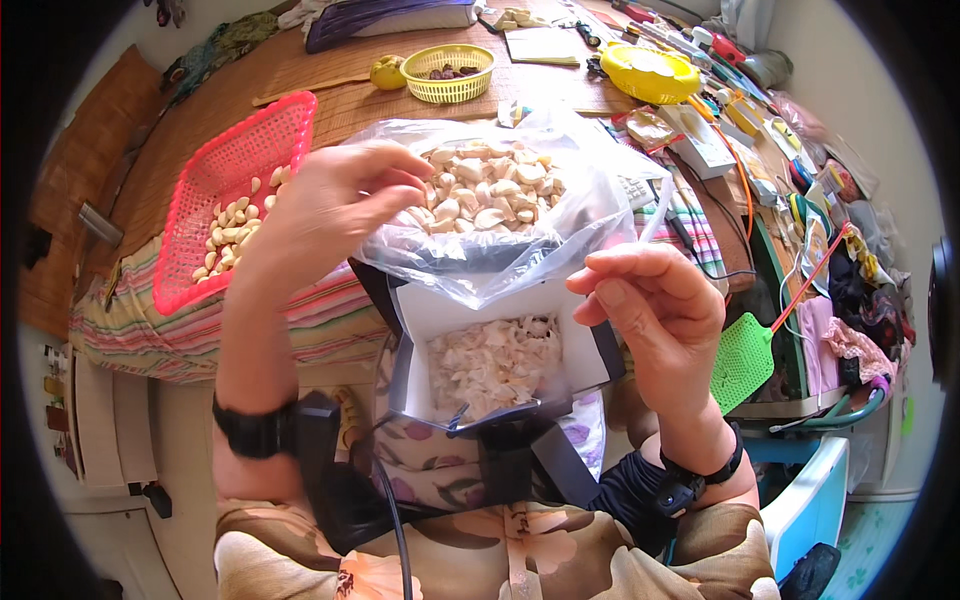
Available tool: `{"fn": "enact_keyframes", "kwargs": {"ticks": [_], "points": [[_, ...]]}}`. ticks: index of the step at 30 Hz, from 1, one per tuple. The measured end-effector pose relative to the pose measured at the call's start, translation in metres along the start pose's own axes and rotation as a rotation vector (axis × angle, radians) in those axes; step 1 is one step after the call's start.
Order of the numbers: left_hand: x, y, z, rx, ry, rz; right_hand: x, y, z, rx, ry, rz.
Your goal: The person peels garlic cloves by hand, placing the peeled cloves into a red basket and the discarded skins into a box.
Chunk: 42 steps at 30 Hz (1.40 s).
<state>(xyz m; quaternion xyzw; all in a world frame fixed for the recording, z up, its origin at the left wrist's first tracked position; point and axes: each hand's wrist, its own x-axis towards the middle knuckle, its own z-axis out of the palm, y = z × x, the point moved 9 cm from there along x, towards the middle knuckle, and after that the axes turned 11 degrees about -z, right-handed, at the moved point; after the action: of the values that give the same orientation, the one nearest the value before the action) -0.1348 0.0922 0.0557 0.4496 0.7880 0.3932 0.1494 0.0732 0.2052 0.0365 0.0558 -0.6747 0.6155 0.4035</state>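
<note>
Unpeeled garlic cloves (490, 190) fill a clear plastic bag (600, 215) in the middle. My left hand (365, 190) is over the bag's left edge, fingers apart beside the cloves; it is slightly blurred and nothing shows in it. To the right of the bag's near edge, my right hand (660, 310) hangs in the air, fingers loosely bent with a gap to the thumb, holding nothing I can see. Papery garlic skins (495, 365) lie in an open box (410, 375), dark outside and white inside, over my lap. Peeled cloves (232, 232) sit in a pink-red plastic basket (172, 250) on the left.
Farther back stand a yellow-green basket (450, 88) with dark pieces, a round yellowish fruit (388, 72) and a yellow basket (650, 75). Clutter crowds the right side, with a green fly swatter (743, 362). A striped cloth (300, 335) covers the table's near edge. A black cable (395, 510) hangs before me.
</note>
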Motion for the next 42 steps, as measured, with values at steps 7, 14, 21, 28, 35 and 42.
{"fn": "enact_keyframes", "kwargs": {"ticks": [7, 14, 21, 28, 35, 42], "points": [[0.044, -0.047, 0.059, 0.285, -0.288, -0.263, -0.002, 0.007, -0.005, -0.055, -0.008, 0.028], [0.049, -0.028, 0.079, 0.529, -0.251, 0.053, -0.003, 0.012, -0.007, -0.052, -0.020, 0.052], [0.040, -0.035, 0.051, 0.098, -0.129, -0.090, -0.002, 0.012, -0.008, -0.022, -0.007, 0.050], [-0.035, 0.043, 0.019, -0.759, -0.122, 0.017, -0.001, 0.005, -0.002, -0.185, -0.087, -0.045], [-0.077, 0.039, 0.075, -0.832, -0.229, -0.157, 0.003, -0.021, 0.041, -0.320, -0.277, -0.215], [-0.076, 0.047, 0.090, -0.569, -0.207, 0.003, 0.000, -0.023, 0.056, -0.491, -0.430, -0.376]]}}
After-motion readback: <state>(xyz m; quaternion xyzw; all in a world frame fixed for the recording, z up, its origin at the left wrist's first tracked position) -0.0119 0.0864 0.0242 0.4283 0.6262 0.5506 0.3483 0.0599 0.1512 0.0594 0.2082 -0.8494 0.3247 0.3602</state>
